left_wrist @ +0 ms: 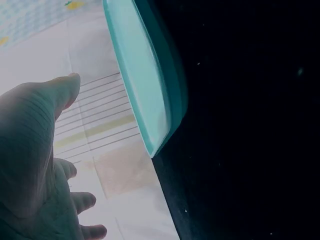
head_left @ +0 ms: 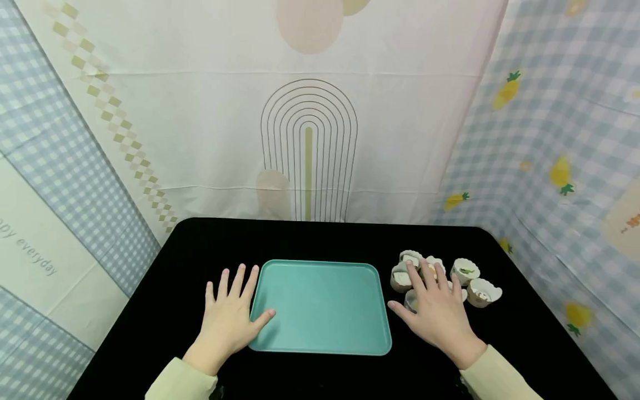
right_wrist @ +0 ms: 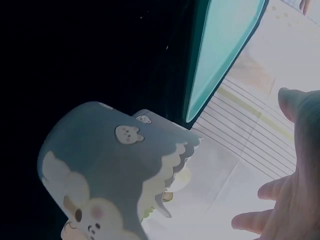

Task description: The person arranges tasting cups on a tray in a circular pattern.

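My left hand (head_left: 227,319) spreads its fingers at the left side of a turquoise tray (head_left: 320,308), its thumb over the tray's edge. Nothing is held in it. My right hand (head_left: 442,316), fingers spread and also holding nothing, is over a cluster of small paper baking cups on the right. Several cups show around its fingers, among them a cup with something green inside (head_left: 465,271) and a tan cup (head_left: 484,293) with a white inside. In the right wrist view, a cup with cartoon animals and a scalloped rim (right_wrist: 115,160) stands close by. My hand partly hides the nearer cups.
The tray lies on a black table (head_left: 320,378) with rounded far corners. A pale patterned cloth (head_left: 215,139) hangs behind it, and blue checked cloth (head_left: 565,122) with pineapples hangs on the right.
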### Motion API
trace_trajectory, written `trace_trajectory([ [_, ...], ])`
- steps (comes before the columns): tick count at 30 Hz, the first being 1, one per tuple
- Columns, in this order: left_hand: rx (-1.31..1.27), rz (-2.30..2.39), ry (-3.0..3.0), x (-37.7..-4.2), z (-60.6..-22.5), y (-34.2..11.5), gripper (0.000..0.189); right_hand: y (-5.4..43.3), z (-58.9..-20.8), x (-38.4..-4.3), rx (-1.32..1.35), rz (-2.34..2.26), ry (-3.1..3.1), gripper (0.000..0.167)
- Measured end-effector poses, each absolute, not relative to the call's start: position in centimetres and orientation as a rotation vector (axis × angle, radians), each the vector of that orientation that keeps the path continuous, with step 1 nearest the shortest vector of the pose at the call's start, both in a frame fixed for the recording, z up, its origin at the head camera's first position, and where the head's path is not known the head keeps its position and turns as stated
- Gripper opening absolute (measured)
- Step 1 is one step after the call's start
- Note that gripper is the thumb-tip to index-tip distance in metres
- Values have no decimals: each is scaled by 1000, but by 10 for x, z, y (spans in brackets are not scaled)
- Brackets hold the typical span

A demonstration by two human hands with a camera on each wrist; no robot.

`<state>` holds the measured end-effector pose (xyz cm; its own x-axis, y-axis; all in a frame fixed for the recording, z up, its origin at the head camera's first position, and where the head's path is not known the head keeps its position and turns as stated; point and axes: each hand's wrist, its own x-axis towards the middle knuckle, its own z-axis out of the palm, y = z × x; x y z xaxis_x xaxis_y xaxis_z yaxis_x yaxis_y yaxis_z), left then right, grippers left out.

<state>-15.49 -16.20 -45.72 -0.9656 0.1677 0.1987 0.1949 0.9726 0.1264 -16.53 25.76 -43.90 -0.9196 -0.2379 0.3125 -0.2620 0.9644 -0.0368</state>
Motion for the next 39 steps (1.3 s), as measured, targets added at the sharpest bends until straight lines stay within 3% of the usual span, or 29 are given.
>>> trace_trajectory([
  [12, -263, -346, -2948, -155, -467, -163, 96, 269, -439, -160, 379, 214, -2865, 94],
  [25, -175, -1122, -3008, -166, -473, -171, 99, 297, -432, -148, 353, 966, -3008, 94],
  [39, -4, -1531, -2987, -193, -490, -174, 91, 334, -447, -133, 344, 1091, -2910, 71],
])
